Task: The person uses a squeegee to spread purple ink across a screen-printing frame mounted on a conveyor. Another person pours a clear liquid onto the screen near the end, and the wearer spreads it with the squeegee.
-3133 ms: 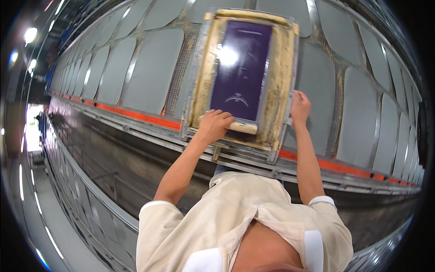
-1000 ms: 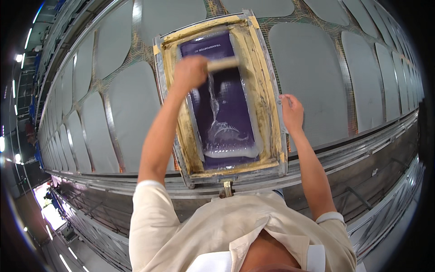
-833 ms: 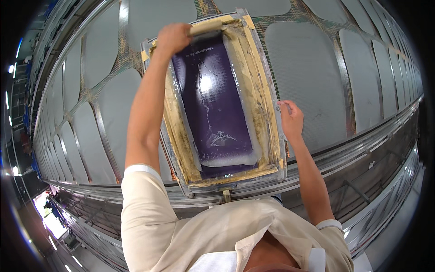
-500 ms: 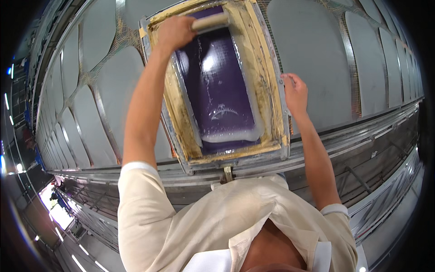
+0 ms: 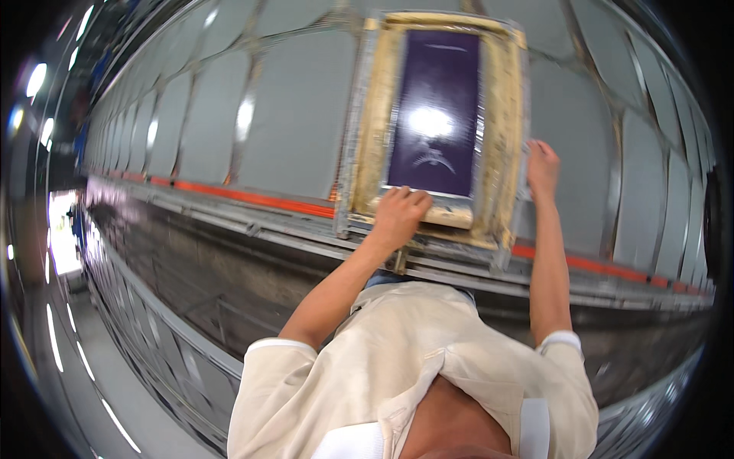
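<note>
A screen-printing frame (image 5: 501, 99) with a yellowed, tape-covered border lies over the grey panels in front of me. Inside it the purple screen mesh (image 5: 440, 80) shines wet, with a pale curved motif (image 5: 434, 159) toward its near end. My left hand (image 5: 399, 216) is closed over the left part of a squeegee (image 5: 451, 215), whose pale handle lies crosswise at the near end of the mesh. At the frame's right edge, my right hand (image 5: 543, 170) is closed, its fingers curled on the rim.
Grey shaped panels (image 5: 302, 115) run in rows along the long table on both sides of the frame. An orange strip (image 5: 252, 197) and a metal rail (image 5: 229, 218) follow the table's near edge. Behind me to the left stands another railing (image 5: 164, 306).
My left hand has drawn the squeegee from the far end of the mesh to the near end. My right hand stays at the frame's right edge. The view has shifted and turned.
</note>
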Action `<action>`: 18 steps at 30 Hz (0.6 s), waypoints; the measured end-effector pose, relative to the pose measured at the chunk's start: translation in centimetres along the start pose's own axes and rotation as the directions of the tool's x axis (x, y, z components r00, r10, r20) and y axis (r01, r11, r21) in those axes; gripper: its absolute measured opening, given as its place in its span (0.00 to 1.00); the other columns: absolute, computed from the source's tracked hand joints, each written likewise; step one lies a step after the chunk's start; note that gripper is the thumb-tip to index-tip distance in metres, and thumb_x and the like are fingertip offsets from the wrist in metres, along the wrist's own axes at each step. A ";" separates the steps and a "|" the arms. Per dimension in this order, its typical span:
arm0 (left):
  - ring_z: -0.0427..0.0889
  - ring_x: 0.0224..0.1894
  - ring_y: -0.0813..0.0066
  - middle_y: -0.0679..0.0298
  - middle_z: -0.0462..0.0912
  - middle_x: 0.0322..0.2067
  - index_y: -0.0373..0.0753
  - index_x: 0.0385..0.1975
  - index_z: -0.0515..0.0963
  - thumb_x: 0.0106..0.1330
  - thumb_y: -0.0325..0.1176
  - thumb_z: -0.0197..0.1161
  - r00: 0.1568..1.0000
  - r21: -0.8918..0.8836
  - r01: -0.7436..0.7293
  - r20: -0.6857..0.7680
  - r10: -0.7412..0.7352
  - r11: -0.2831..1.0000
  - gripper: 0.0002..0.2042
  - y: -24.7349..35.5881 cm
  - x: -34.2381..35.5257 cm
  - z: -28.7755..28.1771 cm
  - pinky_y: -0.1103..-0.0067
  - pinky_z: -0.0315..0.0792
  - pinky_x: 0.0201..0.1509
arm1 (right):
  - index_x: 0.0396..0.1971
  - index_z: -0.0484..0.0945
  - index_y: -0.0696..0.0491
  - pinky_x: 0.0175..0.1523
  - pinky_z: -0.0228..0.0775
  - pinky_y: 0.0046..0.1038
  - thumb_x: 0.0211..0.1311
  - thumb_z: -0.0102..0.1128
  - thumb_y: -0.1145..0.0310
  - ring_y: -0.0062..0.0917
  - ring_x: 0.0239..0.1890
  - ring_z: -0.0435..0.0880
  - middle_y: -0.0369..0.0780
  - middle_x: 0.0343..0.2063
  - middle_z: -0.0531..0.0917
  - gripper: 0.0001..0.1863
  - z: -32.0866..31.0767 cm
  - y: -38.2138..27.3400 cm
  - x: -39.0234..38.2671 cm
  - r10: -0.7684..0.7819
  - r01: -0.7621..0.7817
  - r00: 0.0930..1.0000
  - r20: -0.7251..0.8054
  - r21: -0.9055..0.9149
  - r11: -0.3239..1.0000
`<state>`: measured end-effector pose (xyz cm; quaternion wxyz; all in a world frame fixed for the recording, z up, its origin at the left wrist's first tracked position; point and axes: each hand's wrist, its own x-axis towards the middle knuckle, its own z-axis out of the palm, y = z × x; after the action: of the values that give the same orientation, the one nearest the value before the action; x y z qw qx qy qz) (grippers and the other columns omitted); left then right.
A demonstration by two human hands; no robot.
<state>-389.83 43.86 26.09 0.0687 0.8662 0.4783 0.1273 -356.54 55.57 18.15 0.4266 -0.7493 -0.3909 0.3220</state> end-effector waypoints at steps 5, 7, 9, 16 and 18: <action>0.81 0.42 0.68 0.71 0.85 0.43 0.45 0.43 0.82 0.48 0.25 0.69 0.999 -0.036 0.049 -0.019 -0.050 0.998 0.19 -1.8 -1.8 -2.5 0.71 0.72 0.45 | 0.43 0.86 0.53 0.24 0.55 0.23 0.69 0.60 0.62 0.11 0.18 0.64 0.29 0.16 0.71 0.13 -0.2 -7.1 -3.2 0.002 -0.007 0.999 0.048 0.106 0.994; 0.81 0.42 0.68 0.71 0.85 0.43 0.46 0.43 0.82 0.48 0.26 0.70 0.998 0.001 0.061 0.010 -0.061 0.998 0.19 -3.8 -2.4 -2.7 0.71 0.71 0.45 | 0.43 0.87 0.53 0.24 0.55 0.24 0.69 0.60 0.62 0.11 0.18 0.65 0.29 0.16 0.72 0.13 3.6 -3.8 -3.0 -0.118 0.111 0.992 0.038 0.139 0.984; 0.81 0.43 0.68 0.71 0.86 0.43 0.47 0.44 0.83 0.48 0.27 0.72 0.995 0.059 0.062 0.079 -0.066 0.996 0.20 -8.8 -3.8 -4.5 0.70 0.72 0.45 | 0.41 0.87 0.54 0.27 0.60 0.25 0.69 0.60 0.62 0.14 0.21 0.69 0.31 0.18 0.74 0.12 9.2 -3.2 -4.1 -0.114 0.104 0.992 0.053 0.166 0.981; 0.82 0.41 0.66 0.71 0.87 0.45 0.47 0.45 0.83 0.47 0.26 0.71 0.995 0.043 0.085 0.049 -0.087 0.995 0.21 -24.7 -12.3 -13.0 0.68 0.72 0.47 | 0.42 0.85 0.56 0.43 0.71 0.27 0.68 0.61 0.59 0.22 0.34 0.80 0.40 0.31 0.86 0.16 27.8 -11.1 -14.0 -0.026 0.013 0.998 0.053 0.241 0.971; 0.81 0.40 0.66 0.71 0.85 0.46 0.46 0.45 0.82 0.46 0.26 0.71 0.996 0.097 0.050 0.064 -0.056 0.994 0.22 -26.7 -15.3 -13.8 0.68 0.72 0.46 | 0.42 0.85 0.56 0.42 0.71 0.27 0.68 0.61 0.59 0.22 0.32 0.79 0.39 0.29 0.85 0.16 29.6 -11.8 -15.7 -0.004 -0.008 0.999 0.051 0.229 0.973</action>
<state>-423.20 45.12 30.55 0.0468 0.8592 0.5041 0.0734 -392.04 57.39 18.34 0.4998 -0.6870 -0.3612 0.3845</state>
